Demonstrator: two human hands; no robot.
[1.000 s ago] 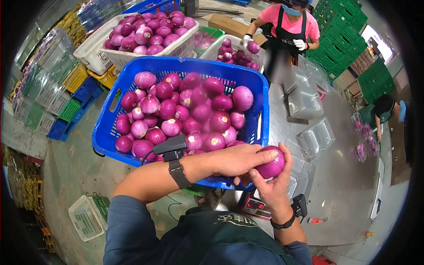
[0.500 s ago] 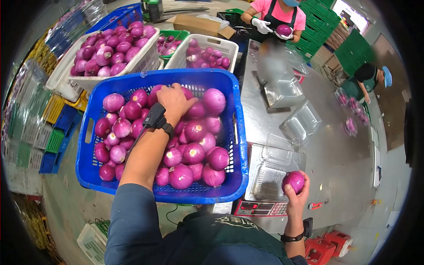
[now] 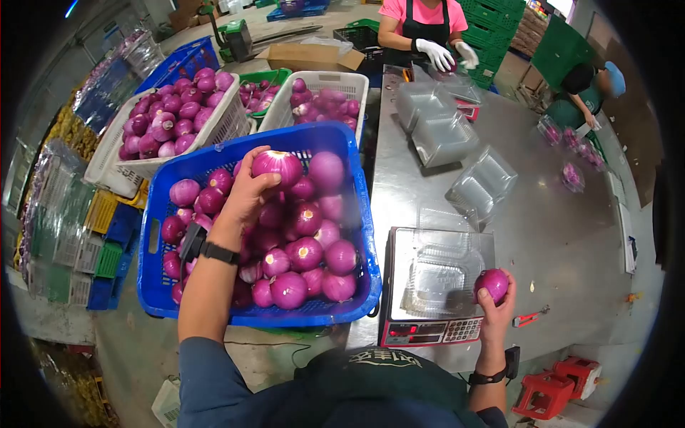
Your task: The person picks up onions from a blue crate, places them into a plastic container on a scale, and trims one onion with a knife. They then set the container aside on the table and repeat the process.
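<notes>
My left hand (image 3: 246, 192) is closed around a large peeled red onion (image 3: 277, 169), raised over the blue basket (image 3: 365, 235). Many more red onions (image 3: 290, 289) fill that basket. On the right, my right hand (image 3: 497, 314) grips another red onion (image 3: 491, 285) by the right edge of the weighing scale (image 3: 399, 285). A clear plastic clamshell box (image 3: 439, 278) lies opened on the scale's plate, below and left of that onion. The scale's red display is lit.
Clear clamshell boxes (image 3: 446, 135) stand on the steel table (image 3: 549, 235), with a red-handled tool (image 3: 526, 319) near its front. White crates (image 3: 228, 121) of onions are behind the basket. A co-worker in pink (image 3: 421, 21) handles an onion opposite; another person (image 3: 581, 100) is at far right.
My left hand has come up out of the pile with an onion in it. My right hand still holds its onion. The co-worker in pink has lowered an onion towards the table.
</notes>
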